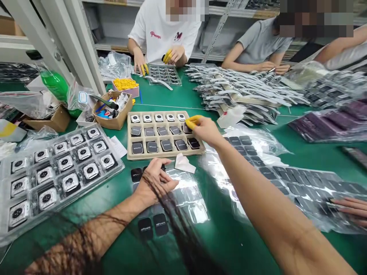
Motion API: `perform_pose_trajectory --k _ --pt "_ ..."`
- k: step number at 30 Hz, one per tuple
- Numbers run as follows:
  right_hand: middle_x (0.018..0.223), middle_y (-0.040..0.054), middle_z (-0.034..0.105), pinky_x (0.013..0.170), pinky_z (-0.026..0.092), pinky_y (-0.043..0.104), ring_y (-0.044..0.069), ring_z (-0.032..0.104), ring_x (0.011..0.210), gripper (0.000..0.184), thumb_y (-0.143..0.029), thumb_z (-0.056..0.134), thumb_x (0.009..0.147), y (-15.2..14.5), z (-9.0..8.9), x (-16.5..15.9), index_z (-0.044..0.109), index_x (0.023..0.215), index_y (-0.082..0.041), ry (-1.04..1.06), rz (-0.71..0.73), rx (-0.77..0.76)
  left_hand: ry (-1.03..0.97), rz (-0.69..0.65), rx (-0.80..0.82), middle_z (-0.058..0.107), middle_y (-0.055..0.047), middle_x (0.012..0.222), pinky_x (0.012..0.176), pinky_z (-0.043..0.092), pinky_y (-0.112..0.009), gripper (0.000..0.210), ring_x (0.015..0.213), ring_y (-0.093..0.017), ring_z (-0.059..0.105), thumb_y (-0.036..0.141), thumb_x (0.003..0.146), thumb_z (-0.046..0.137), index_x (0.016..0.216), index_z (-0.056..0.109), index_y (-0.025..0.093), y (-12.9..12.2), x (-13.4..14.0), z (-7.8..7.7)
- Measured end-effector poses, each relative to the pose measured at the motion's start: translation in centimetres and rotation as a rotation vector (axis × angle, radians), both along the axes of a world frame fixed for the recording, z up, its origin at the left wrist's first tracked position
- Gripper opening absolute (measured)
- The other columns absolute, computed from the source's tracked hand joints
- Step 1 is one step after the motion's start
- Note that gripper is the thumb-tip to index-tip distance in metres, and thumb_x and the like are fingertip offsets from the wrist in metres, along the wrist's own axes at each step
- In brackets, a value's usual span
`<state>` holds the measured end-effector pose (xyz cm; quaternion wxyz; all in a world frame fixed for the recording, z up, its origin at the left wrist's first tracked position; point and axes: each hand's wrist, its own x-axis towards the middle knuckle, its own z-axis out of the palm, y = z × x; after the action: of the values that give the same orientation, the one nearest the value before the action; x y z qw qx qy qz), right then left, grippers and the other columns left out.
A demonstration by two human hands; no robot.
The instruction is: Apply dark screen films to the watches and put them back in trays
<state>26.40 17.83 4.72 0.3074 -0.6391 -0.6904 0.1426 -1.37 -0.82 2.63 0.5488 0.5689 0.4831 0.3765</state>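
Note:
My right hand (205,130), with yellow finger covers, pinches the edge of a dark square smartwatch face (187,128) at the right end of the middle row of a beige tray (166,156). Watch faces with dark printed squares fill the two nearer rows; white watch cases (158,118) lie in the far row. My left hand (156,179) rests over a clear film sheet (190,196) in front of the tray, fingers apart. Black printed stickers (161,224) lie on that sheet, partly hidden by the hand and strands of hair.
A clear plastic tray (114,168) of watch cases stands left. Further sticker sheets (275,172) lie right, near another person's hand (352,210). Behind are a parts box (114,121), a green bottle (54,82) and piled pale straps (237,88). Co-workers sit across the table.

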Motion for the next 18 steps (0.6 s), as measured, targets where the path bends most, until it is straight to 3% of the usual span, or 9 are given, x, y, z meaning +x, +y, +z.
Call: perform_pose_trajectory --k 3,5,7,12,15,18 --pt "0.130 0.0213 0.093 0.130 0.062 0.057 0.043 0.082 0.141 0.030 -0.040 0.083 0.115 3.1 0.8 -0.4 0.097 0.128 -0.018 -0.291 -0.046 -0.078 -0.015 0.001 0.006 0.085 -0.005 0.126 0.085 0.080 -0.038 0.050 0.086 -0.022 0.093 0.028 0.087 0.101 0.133 0.082 0.025 0.2 0.1 -0.3" --pt "0.142 0.0260 0.092 0.129 0.061 0.054 0.045 0.081 0.147 0.038 -0.035 0.076 0.118 4.6 1.0 -1.2 0.095 0.144 -0.014 -0.376 -0.071 -0.133 -0.028 -0.005 0.015 0.084 -0.005 0.130 0.085 0.081 -0.038 0.047 0.085 -0.021 0.092 0.027 0.089 0.099 0.133 0.082 0.025 0.1 0.2 -0.6" --pt "0.142 0.0263 0.093 0.120 0.064 0.049 0.046 0.085 0.141 0.041 -0.035 0.074 0.120 6.0 1.1 -2.1 0.092 0.150 -0.014 -0.427 -0.075 -0.226 -0.032 -0.008 0.020 0.082 -0.005 0.130 0.086 0.081 -0.038 0.045 0.084 -0.020 0.092 0.026 0.090 0.096 0.133 0.082 0.026 0.0 0.3 -0.7" --pt "0.135 0.0237 0.096 0.109 0.066 0.045 0.046 0.088 0.131 0.038 -0.048 0.083 0.117 7.8 1.5 -3.8 0.089 0.141 -0.019 -0.470 -0.079 -0.313 -0.027 0.018 0.003 0.080 -0.005 0.131 0.083 0.080 -0.037 0.039 0.083 -0.019 0.090 0.023 0.092 0.094 0.130 0.083 0.027 -0.3 0.5 -0.3" --pt "0.125 0.0236 0.096 0.108 0.067 0.048 0.046 0.089 0.125 0.032 -0.039 0.089 0.107 7.6 2.6 -4.3 0.088 0.132 -0.018 -0.402 -0.135 -0.311 -0.022 0.025 -0.013 0.079 -0.004 0.125 0.081 0.078 -0.036 0.040 0.081 -0.019 0.089 0.021 0.091 0.094 0.128 0.082 0.026 -0.2 0.5 -0.2" --pt "0.126 0.0246 0.096 0.115 0.068 0.052 0.046 0.089 0.130 0.020 -0.028 0.082 0.107 5.9 3.9 -4.5 0.089 0.123 -0.018 -0.320 -0.160 -0.237 -0.002 0.024 -0.033 0.077 -0.001 0.117 0.078 0.073 -0.033 0.039 0.079 -0.018 0.086 0.019 0.090 0.095 0.127 0.082 0.026 0.0 0.5 -0.1"
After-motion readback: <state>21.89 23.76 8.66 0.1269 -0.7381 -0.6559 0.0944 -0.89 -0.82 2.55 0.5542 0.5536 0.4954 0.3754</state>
